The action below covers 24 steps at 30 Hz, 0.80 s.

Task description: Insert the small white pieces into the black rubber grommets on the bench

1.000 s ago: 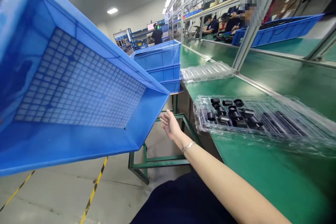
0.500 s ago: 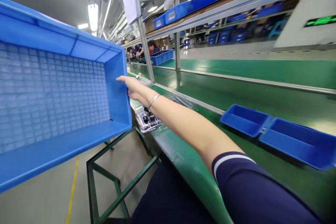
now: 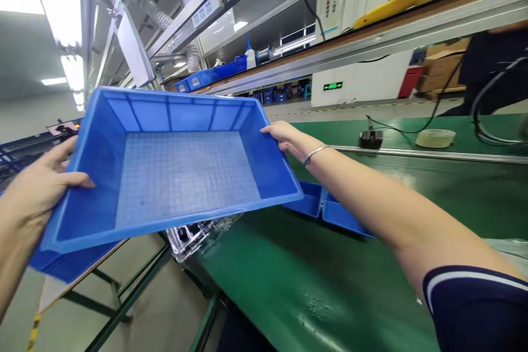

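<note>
A large blue plastic bin [image 3: 185,176] with a gridded floor hangs in front of me, tilted so its empty inside faces me. My left hand [image 3: 45,181] grips its left wall, thumb inside and fingers behind. On the far right rim, my right hand [image 3: 282,135] is closed, with most of its fingers hidden behind the wall. Below the bin, clear plastic trays [image 3: 193,236] with dark parts lie at the table edge, partly covered by it. Two small blue bins [image 3: 342,214] sit on the green table behind its right corner.
The green work table [image 3: 289,286] runs along my right. Another blue bin [image 3: 70,261] rests on a stand at lower left. A roll of tape [image 3: 435,138] and a small black device [image 3: 371,138] lie farther back. An overhead shelf [image 3: 289,69] crosses above. A person [image 3: 490,66] stands far right.
My view has swung right. The large bin has come from the left to the middle, over the table edge, and my left hand now shows on it.
</note>
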{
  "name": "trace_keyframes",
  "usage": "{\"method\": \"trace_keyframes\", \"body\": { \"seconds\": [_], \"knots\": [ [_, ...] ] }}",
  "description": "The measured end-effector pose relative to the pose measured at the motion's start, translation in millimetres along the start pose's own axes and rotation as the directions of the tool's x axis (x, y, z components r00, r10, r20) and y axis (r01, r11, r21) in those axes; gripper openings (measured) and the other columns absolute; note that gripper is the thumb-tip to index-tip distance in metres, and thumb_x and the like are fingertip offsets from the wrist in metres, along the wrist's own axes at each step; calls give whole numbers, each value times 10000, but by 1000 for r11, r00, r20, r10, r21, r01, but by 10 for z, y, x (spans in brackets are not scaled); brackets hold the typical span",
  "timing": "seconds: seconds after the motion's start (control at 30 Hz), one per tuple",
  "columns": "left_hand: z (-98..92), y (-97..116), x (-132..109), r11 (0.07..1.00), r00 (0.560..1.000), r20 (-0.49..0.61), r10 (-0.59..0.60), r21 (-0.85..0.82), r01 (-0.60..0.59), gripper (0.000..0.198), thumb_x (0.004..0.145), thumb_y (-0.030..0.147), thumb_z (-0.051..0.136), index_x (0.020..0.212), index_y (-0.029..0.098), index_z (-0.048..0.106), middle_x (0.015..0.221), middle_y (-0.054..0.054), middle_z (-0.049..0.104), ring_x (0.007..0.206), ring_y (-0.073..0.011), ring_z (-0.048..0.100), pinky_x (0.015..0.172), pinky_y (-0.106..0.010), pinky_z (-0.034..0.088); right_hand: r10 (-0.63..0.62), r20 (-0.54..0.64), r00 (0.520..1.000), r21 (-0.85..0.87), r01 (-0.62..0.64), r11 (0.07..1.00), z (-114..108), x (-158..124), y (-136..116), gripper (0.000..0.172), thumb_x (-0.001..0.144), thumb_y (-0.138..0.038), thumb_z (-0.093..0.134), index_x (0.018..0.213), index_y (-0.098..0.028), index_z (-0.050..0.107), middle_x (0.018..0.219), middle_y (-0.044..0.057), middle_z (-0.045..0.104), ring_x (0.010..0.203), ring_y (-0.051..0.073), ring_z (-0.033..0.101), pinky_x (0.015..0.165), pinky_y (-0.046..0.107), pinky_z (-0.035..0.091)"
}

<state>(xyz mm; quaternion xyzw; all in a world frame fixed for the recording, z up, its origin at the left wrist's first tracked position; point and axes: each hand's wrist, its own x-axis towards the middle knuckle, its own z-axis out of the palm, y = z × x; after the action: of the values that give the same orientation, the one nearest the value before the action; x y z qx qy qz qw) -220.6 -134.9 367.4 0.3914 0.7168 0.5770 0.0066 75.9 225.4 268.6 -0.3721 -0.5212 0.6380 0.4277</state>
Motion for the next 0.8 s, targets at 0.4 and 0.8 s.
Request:
{"method": "trace_keyframes", "body": {
  "seconds": [0.4, 0.8],
  "knots": [
    [1699, -520, 555, 918, 942, 311, -122, -326, 227, 1022, 314, -15, 641, 1278, 322, 617, 690, 70, 708, 484, -184, 631, 411, -305, 570, 40, -62, 997, -119, -47, 992, -1587, 80, -188, 63, 871, -181, 674, 823, -141, 680, 731, 61, 726, 601, 158, 669, 728, 301, 609],
    [3024, -767, 1114, 912, 902, 431, -16, -363, 190, 860, 372, 46, 630, 1212, 227, 630, 742, 35, 694, 567, -184, 621, 475, -297, 560, 51, -377, 925, -220, -143, 965, -2086, 425, -193, 159, 776, -239, 688, 860, -104, 689, 636, 109, 690, 579, 287, 680, 574, 449, 604]
  ]
}}
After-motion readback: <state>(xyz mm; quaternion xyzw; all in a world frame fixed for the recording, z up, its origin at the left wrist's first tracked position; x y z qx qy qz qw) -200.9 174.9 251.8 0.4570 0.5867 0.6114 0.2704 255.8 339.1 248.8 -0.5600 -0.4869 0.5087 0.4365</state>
